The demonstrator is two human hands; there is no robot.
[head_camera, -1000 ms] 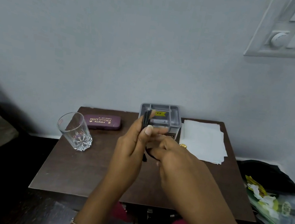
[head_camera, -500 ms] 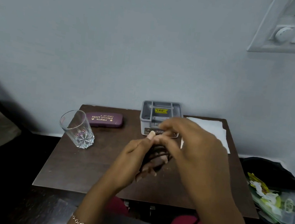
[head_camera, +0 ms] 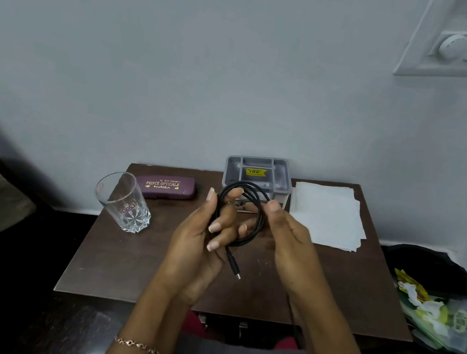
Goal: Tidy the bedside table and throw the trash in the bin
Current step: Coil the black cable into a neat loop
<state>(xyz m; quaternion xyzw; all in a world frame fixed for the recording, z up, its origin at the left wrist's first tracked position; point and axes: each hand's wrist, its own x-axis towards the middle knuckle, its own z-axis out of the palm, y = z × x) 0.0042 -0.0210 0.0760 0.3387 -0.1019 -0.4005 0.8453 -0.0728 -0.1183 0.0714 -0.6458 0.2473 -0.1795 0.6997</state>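
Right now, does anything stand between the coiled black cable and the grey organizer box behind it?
Nothing visible does. The black cable is held in both hands, left hand and right hand, just in front of the grey organizer box, whose open compartments face up unobstructed.

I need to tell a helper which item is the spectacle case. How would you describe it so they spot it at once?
On the brown bedside table, look along the back edge by the wall, behind the drinking glass. The spectacle case is the long, maroon box lying flat, the only item with gold lettering.

Black cable [head_camera: 255, 209] coiled in loops (plug end dangling) above table [head_camera: 127, 266].
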